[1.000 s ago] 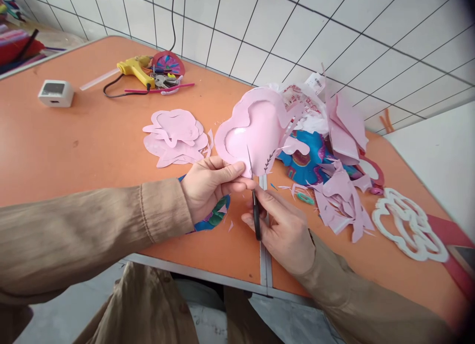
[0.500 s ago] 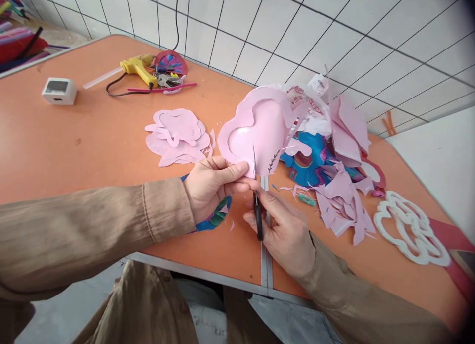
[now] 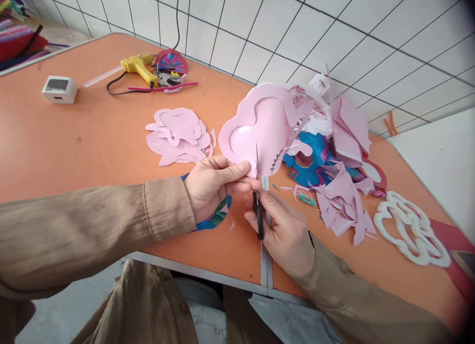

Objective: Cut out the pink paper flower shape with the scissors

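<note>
My left hand point(image 3: 222, 178) pinches the lower edge of a pink foam sheet point(image 3: 272, 131), which has a wavy, partly cut border and a small dark leaf-like mark. In my right hand point(image 3: 284, 230) are black-handled scissors point(image 3: 259, 218), their blades pointing up into the sheet beside my left thumb. The fingertips of both hands are close together under the sheet. Behind my left wrist, a blue and green patterned piece point(image 3: 215, 218) is partly hidden.
Pink cut-outs point(image 3: 180, 136) lie left of the sheet. Pink scraps point(image 3: 343, 200), a blue piece point(image 3: 308, 158) and white cloud-like frames point(image 3: 411, 230) spread to the right. Farther back are a yellow glue gun point(image 3: 139, 69), keys point(image 3: 166, 80) and a white box point(image 3: 60, 90) on the orange table point(image 3: 92, 131).
The sheet and the scissors' tips have shifted very slightly to the right in view. Both hands keep the same hold.
</note>
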`<state>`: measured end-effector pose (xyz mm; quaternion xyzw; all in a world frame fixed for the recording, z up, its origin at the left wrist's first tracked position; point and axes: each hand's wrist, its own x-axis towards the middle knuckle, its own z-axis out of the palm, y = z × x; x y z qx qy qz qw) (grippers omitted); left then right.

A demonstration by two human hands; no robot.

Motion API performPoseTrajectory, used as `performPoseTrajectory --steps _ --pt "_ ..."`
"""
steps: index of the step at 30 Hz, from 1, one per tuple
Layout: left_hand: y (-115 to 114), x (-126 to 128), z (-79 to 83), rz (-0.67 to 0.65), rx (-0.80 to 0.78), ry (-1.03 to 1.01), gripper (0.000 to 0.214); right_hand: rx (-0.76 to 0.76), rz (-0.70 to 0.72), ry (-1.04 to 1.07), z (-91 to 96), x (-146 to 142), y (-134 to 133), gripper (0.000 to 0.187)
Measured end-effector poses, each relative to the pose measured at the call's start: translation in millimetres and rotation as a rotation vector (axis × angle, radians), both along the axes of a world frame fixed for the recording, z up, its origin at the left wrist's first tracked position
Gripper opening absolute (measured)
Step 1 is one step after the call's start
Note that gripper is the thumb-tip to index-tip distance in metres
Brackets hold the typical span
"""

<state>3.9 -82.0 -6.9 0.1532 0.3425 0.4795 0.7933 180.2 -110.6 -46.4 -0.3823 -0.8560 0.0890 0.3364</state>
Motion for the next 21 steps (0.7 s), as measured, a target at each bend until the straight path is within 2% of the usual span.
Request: performPoseTrajectory --steps 12,21 --pt "-1.2 -0.8 -1.5 -0.004 0.023 -0.003 0.037 -0.003 0.0 -0.013 0.5 0.0 -0.2 0.033" --pt "0.6 -1.9 -1.3 -0.006 0.039 0.029 0.043 -0.013 0.004 0.01 -0.6 0.0 -0.7 0.034"
